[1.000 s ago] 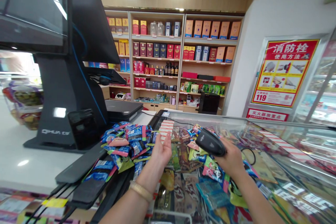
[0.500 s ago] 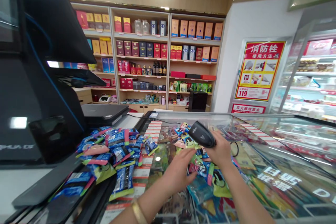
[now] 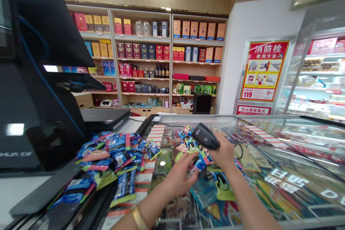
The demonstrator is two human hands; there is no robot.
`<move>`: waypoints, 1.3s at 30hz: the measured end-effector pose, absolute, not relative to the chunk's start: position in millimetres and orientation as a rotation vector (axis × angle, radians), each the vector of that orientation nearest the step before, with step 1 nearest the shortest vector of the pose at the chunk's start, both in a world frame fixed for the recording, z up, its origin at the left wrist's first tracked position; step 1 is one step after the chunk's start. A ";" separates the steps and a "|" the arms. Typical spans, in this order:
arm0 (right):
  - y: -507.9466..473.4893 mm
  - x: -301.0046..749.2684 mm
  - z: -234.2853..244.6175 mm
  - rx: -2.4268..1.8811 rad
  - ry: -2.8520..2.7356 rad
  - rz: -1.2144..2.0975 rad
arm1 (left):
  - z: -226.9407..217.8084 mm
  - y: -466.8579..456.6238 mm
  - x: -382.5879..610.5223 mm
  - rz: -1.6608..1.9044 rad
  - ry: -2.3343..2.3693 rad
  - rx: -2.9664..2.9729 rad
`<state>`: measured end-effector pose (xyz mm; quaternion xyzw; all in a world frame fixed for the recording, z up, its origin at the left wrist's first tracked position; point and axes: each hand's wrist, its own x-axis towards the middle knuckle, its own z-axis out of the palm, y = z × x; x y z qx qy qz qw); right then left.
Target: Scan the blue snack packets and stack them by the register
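Right hand point(image 3: 225, 153) closed around scanner point(image 3: 206, 136). Left hand point(image 3: 178, 179) half-closed at blue packet point(image 3: 199, 164), grip unclear. Packet pile point(image 3: 107, 154) left of freezer glass point(image 3: 258, 129); loose heap point(image 3: 212, 183) on it. Both heaps sizeable.

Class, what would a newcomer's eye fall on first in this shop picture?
A black handheld barcode scanner sits in the right hand above a glass-topped display case, beside a heap of blue packets at left. Behind, a red-and-yellow fire hydrant poster hangs right of the wooden shelves of boxes and bottles.
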<state>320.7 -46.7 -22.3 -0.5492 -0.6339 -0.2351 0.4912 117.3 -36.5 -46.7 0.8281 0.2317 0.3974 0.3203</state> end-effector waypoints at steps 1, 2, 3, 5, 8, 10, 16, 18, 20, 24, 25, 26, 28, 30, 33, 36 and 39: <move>-46.6 321.4 -22.6 -1.337 -1.524 -0.575 | -45.4 -34.7 116.3 1.127 0.605 1.987; -46.4 322.2 -23.1 -1.342 -1.510 -0.580 | -44.1 -32.4 115.6 1.185 0.607 1.787; -46.1 323.1 -23.7 -1.347 -1.498 -0.583 | -42.8 -29.5 115.0 1.216 0.602 1.588; -45.1 324.9 -25.3 -1.354 -1.487 -0.595 | -40.1 -23.1 113.8 1.227 0.563 1.241; -43.6 327.2 -27.0 -1.330 -1.526 -0.629 | -35.3 -14.5 111.1 1.257 0.499 0.895; -43.6 326.9 -26.9 -1.293 -1.594 -0.627 | -31.2 -11.0 108.6 1.302 0.479 0.782; -50.7 310.8 -22.3 -1.197 -1.744 -0.551 | -21.5 -8.0 101.3 1.388 0.436 0.700; -53.0 304.3 -21.4 -1.190 -1.781 -0.513 | -21.5 -7.4 100.2 1.368 0.464 0.714; -54.0 300.2 -21.7 -1.185 -1.799 -0.481 | -22.6 -6.9 100.1 1.361 0.502 0.734; -53.8 297.3 -23.6 -1.192 -1.825 -0.436 | -24.0 -6.5 100.6 1.399 0.521 0.740; -53.9 296.8 -23.7 -1.202 -1.839 -0.424 | -24.0 -6.5 100.6 1.400 0.512 0.740; -54.2 296.2 -23.6 -1.209 -1.854 -0.412 | -23.9 -6.5 100.6 1.396 0.500 0.742; -55.1 294.4 -22.7 -1.213 -1.880 -0.399 | -23.9 -6.6 100.4 1.388 0.480 0.748; -56.0 292.5 -21.5 -1.207 -1.897 -0.401 | -24.2 -6.8 100.4 1.386 0.473 0.757; -57.1 290.6 -20.1 -1.195 -1.911 -0.411 | -24.4 -7.7 100.9 1.395 0.480 0.772; -57.6 289.9 -19.8 -1.184 -1.927 -0.406 | -23.8 -8.8 101.6 1.396 0.486 0.798; -57.9 289.4 -19.8 -1.188 -1.936 -0.395 | -23.8 -8.7 101.9 1.388 0.491 0.823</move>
